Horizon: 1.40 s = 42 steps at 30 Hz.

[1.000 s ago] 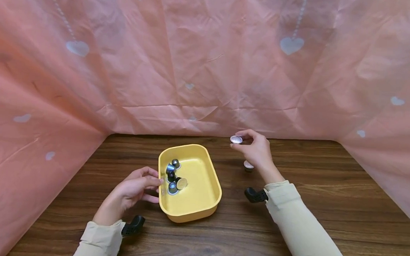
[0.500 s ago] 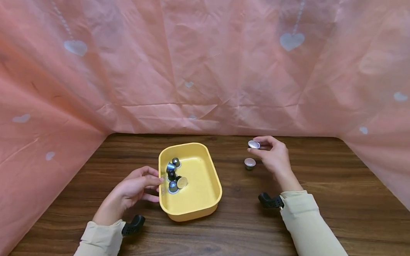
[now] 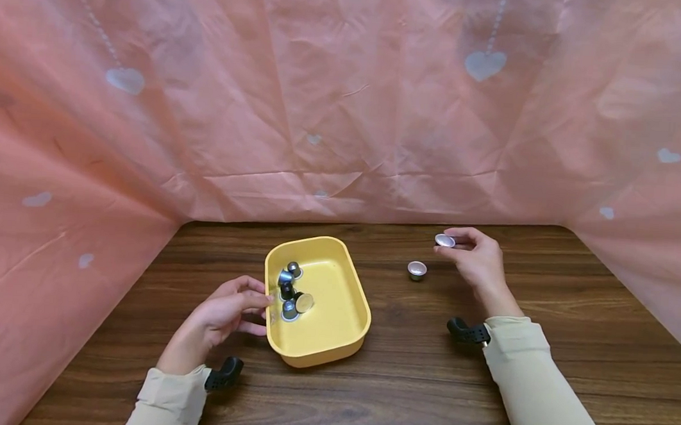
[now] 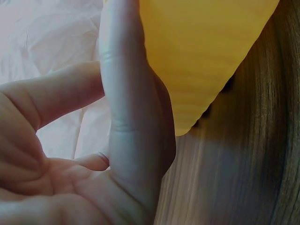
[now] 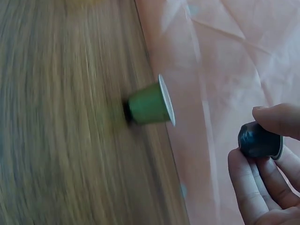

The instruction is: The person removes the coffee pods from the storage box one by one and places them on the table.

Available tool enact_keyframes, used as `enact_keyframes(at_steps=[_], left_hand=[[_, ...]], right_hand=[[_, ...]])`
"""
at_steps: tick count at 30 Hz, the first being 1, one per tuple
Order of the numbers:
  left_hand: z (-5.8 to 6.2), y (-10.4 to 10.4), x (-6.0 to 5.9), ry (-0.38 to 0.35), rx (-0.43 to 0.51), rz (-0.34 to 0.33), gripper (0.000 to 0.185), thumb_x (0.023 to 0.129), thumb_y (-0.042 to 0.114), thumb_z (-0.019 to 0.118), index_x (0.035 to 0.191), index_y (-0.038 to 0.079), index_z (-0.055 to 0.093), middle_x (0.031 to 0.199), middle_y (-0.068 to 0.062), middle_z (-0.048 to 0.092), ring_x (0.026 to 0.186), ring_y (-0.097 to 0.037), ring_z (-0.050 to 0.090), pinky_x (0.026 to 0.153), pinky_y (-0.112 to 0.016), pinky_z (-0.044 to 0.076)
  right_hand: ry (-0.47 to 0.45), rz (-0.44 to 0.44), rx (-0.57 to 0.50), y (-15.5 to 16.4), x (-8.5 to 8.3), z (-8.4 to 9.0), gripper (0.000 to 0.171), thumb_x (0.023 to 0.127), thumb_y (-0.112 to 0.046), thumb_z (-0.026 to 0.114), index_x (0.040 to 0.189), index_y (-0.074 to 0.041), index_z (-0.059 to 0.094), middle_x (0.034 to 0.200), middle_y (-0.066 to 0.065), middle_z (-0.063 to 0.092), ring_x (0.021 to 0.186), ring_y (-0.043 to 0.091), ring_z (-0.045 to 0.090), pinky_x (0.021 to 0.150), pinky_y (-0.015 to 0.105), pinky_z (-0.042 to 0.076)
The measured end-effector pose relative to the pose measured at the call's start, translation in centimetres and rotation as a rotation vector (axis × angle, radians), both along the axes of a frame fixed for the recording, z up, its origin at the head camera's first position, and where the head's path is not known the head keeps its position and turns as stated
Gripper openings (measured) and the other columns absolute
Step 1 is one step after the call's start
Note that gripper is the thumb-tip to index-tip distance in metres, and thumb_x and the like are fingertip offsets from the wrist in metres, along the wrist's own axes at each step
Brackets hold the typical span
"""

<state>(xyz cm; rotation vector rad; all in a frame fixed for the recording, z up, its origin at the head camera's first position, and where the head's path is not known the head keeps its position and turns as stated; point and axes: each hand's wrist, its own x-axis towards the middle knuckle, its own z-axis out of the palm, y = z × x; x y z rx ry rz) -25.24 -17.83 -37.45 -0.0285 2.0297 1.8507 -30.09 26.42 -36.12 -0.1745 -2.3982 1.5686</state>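
Observation:
A yellow tray (image 3: 346, 328) sits on the wooden table with several coffee capsules (image 3: 290, 293) at its left side. My left hand (image 3: 225, 312) rests against the tray's left wall (image 4: 201, 56), fingers relaxed. My right hand (image 3: 477, 258) pinches a dark capsule (image 3: 445, 241) (image 5: 259, 140) by its body, raised above the table at the right. A green capsule (image 3: 416, 270) (image 5: 149, 104) stands on the table, foil up, just left of that hand and apart from it.
Pink sheeting with white hearts (image 3: 484, 65) closes in the table at the back and on both sides. Bare wood (image 3: 401, 382) stretches in front of the tray and to the right.
My right hand has carried the dark capsule to the right, away from the tray and past the green capsule. The left hand and the tray have stayed put.

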Motion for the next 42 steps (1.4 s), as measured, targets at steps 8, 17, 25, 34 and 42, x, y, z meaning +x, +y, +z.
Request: enact_keyframes(at_steps=[8,17,25,34,42], left_hand=[[0.1,-0.1,0.1,0.003,0.003,-0.002,0.039,0.102,0.01,0.066,0.129,-0.004,0.042,0.101,-0.007,0.067,0.087,-0.017,0.068,0.072,-0.036,0.069],[0.1,-0.4,0.2,0.003,-0.01,-0.003,0.038,0.103,0.01,0.065,0.129,-0.004,0.042,0.103,-0.007,0.066,0.088,-0.017,0.067,0.072,-0.035,0.069],[0.2,-0.3,0.3,-0.004,-0.006,0.007,0.035,0.103,0.009,0.064,0.128,-0.003,0.043,0.101,-0.007,0.066,0.086,-0.016,0.066,0.07,-0.035,0.069],[0.2,-0.3,0.3,-0.001,0.002,0.003,0.036,0.103,0.009,0.064,0.128,-0.003,0.042,0.1,-0.006,0.066,0.085,-0.016,0.067,0.07,-0.035,0.069],[0.1,-0.3,0.3,0.006,-0.001,-0.006,0.037,0.103,0.008,0.064,0.13,-0.004,0.042,0.102,-0.008,0.066,0.088,-0.018,0.069,0.071,-0.035,0.069]], right_hand=[[-0.058,-0.014,0.032,1.0,-0.3,-1.0,0.052,0.087,-0.016,0.089,0.134,-0.004,0.069,0.108,-0.004,0.071,0.083,-0.009,0.062,0.072,0.013,0.052],[-0.15,0.067,0.155,1.5,-0.6,-2.2,0.053,0.085,-0.015,0.09,0.131,-0.001,0.069,0.124,0.019,0.074,0.092,0.008,0.062,0.073,0.02,0.052],[-0.182,0.114,0.255,1.9,-0.7,-3.0,0.049,0.079,-0.011,0.091,0.123,-0.001,0.072,0.12,0.02,0.078,0.096,0.017,0.065,0.08,0.027,0.048],[-0.175,0.106,0.285,1.8,-0.8,-3.2,0.052,0.075,-0.01,0.091,0.122,-0.002,0.071,0.122,0.021,0.076,0.101,0.022,0.065,0.082,0.029,0.047],[-0.168,0.139,0.279,1.9,-0.5,-2.8,0.061,0.075,-0.012,0.092,0.13,0.0,0.067,0.13,0.023,0.073,0.099,0.016,0.065,0.082,0.026,0.049]])
